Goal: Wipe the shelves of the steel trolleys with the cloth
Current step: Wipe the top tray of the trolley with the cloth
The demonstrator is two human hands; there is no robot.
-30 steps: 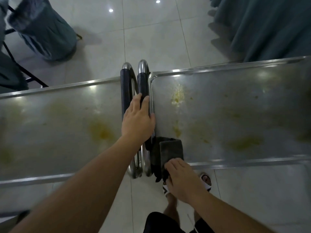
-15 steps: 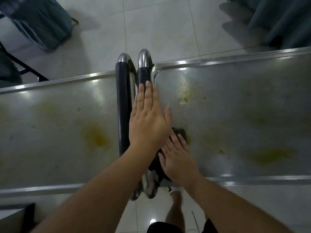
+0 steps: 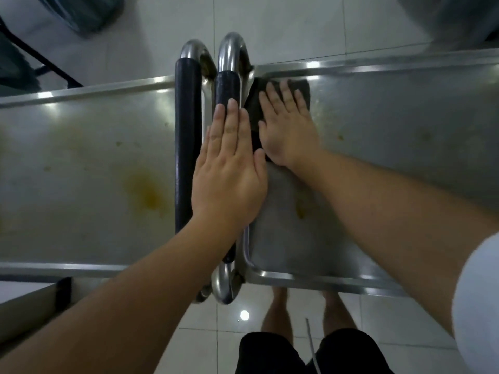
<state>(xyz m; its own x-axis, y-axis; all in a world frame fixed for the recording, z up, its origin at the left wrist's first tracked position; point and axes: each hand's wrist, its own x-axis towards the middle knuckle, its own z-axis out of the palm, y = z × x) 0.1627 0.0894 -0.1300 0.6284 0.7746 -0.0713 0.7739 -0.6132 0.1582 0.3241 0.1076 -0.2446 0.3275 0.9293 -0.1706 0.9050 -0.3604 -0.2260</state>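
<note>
Two steel trolleys stand side by side, handles touching in the middle. The left trolley's shelf [image 3: 81,163] carries yellow stains. On the right trolley's shelf [image 3: 405,136], at its far left corner, lies a dark grey cloth [image 3: 256,103]. My right hand [image 3: 289,125] presses flat on the cloth with fingers spread. My left hand [image 3: 229,168] rests flat, fingers straight, on the black-sleeved handle [image 3: 226,87] of the right trolley. A wiped strip runs behind my right hand toward the near rim.
The left trolley's black-sleeved handle [image 3: 187,147] runs beside my left hand. Teal-draped furniture [image 3: 81,12] stands on the tiled floor at far left, with a black frame [image 3: 46,60] beside it. My bare legs [image 3: 278,311] stand below the near rim.
My right hand has slid the cloth from the near edge of the right shelf up to its far left corner. My left hand shifted slightly forward along the handle.
</note>
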